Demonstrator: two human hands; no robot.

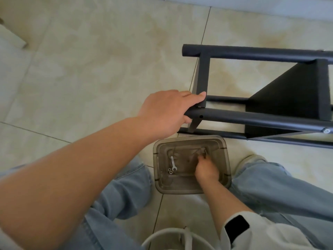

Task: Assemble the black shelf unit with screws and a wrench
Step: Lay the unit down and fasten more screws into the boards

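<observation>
Right hand fingertips blurred inside bin; shelf unit cut off right.

**Pale tiled floor under soft light**

The floor was laid in large cream tiles with a faint marbled mottling, parted by thin dark grout lines. A light grey baseboard or wall edge ran along the top right. At the far left stood the corner of a pale piece of furniture. Light was soft and even, throwing mild shadows.
</observation>
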